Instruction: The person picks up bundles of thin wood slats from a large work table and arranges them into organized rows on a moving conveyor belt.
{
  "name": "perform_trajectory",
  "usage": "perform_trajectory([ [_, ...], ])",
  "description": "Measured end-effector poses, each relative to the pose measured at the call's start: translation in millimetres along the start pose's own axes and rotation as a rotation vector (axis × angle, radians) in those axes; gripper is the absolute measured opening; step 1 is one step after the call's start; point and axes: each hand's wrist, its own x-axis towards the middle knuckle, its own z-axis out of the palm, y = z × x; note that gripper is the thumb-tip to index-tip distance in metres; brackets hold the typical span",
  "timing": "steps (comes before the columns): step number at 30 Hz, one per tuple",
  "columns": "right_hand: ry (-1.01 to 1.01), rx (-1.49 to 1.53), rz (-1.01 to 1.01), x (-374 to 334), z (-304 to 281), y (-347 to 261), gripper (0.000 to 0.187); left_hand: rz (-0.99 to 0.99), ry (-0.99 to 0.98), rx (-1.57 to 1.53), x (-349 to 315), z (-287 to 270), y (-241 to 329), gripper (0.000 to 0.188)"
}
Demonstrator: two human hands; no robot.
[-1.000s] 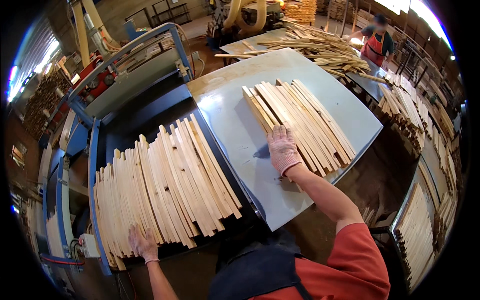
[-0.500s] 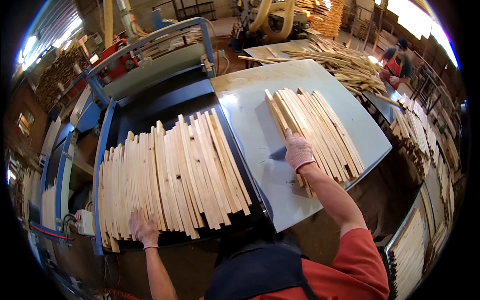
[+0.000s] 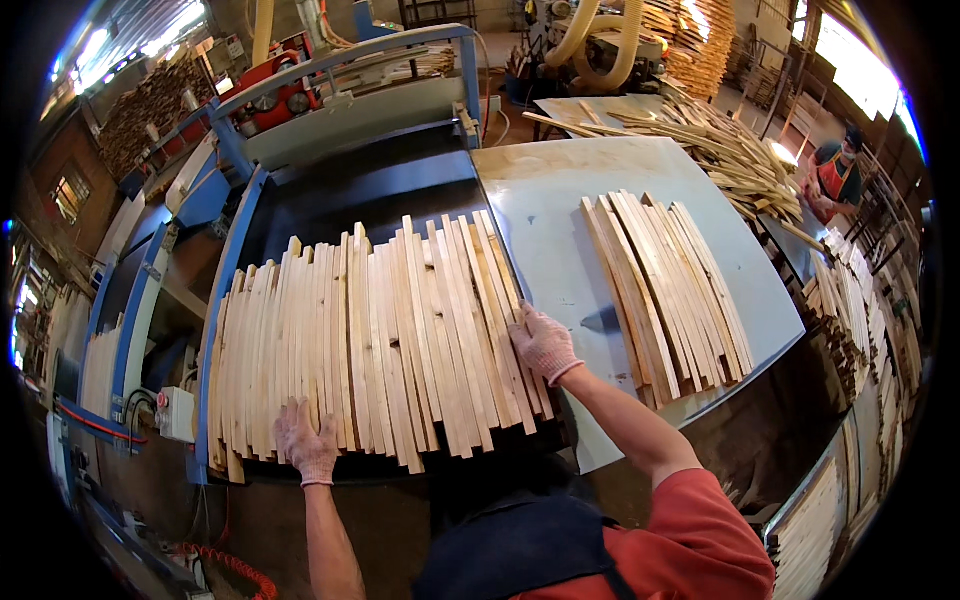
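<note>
A wide row of light wooden strips [image 3: 370, 350] lies side by side on the dark bed of a blue-framed machine. My left hand [image 3: 306, 440], in a knitted work glove, rests on the near ends of the strips at the left, its fingers spread flat. At the right end of the row, my gloved right hand [image 3: 545, 343] touches the outermost strip with fingers apart, not wrapped round it. Part of its fingertips is hard to see. A smaller bundle of strips [image 3: 670, 295] sits on the grey tabletop [image 3: 540, 220] to the right of that hand.
The blue machine frame [image 3: 345, 60] rises behind the bed. A messy heap of strips [image 3: 710, 150] lies on a far table at the right, with a co-worker [image 3: 835, 180] beyond it. More strips [image 3: 850, 300] are stacked at the right edge. A grey control box [image 3: 177, 413] hangs at left.
My right hand has moved left from the bundle on the tabletop to the right edge of the row. My left hand stays on the strips' near ends. The whole view has shifted slightly.
</note>
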Motion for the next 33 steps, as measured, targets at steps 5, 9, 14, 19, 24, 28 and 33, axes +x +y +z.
perform_trajectory([
  [5,0.188,0.094,-0.018,25.7,18.9,42.7,0.029,-0.155,0.037,-0.454,-10.1,-27.8,-53.9,0.067],
  [9,0.416,0.070,-0.036,39.2,34.4,91.6,0.043,-0.418,0.205,-0.068,17.1,-66.5,-119.9,0.086],
  [14,0.133,-0.114,0.090,56.4,20.2,44.2,0.070,-0.711,0.121,0.369,60.3,-130.5,-232.5,0.102],
  [19,0.179,-0.219,0.068,69.9,30.1,75.8,0.072,-0.759,-0.147,0.420,101.8,-152.2,-268.1,0.098],
  [24,0.146,-0.220,0.083,62.7,26.4,75.1,0.075,-0.731,-0.229,0.395,96.6,-157.2,-273.9,0.094],
  [28,0.230,-0.133,0.015,49.8,29.7,66.3,0.071,-0.704,-0.155,0.198,93.3,-176.4,-265.9,0.101],
  [33,0.280,-0.150,-0.009,-41.2,16.2,63.8,0.064,-0.339,0.165,-0.734,-30.1,-182.7,-161.4,0.055],
])
